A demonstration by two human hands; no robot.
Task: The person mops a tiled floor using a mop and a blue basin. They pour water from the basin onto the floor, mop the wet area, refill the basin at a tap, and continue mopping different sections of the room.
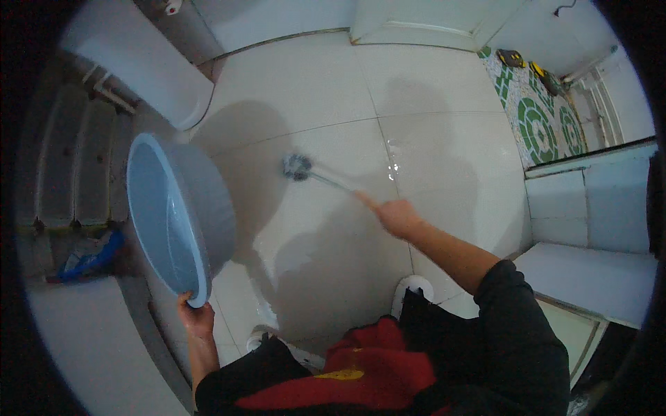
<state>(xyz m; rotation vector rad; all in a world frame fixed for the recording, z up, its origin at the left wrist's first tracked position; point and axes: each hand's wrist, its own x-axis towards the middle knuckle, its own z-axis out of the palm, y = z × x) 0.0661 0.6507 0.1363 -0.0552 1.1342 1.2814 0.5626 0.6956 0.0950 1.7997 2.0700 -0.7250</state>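
Observation:
My left hand (196, 314) grips the rim of a large light-blue plastic basin (208, 208), which is tipped on its side with its mouth facing left. In my right hand (398, 216) is the thin handle of a round-headed brush (296, 167), my index finger stretched along it. The brush head is dark with whitish bristles or foam, and it lies over the pale tiled floor (333, 135) to the right of the basin. Small shiny wet spots show on the tiles beyond my right hand. The inside of the basin looks smooth, and no contents can be seen in it.
A white rounded fixture (151, 62) stands at the upper left, above a grey radiator (78, 156). A blue item (93, 260) lies at the left. At the upper right are a green-patterned floor (536, 125) and dark-yellow shoes (511, 58). A white ledge (588, 275) borders the right side.

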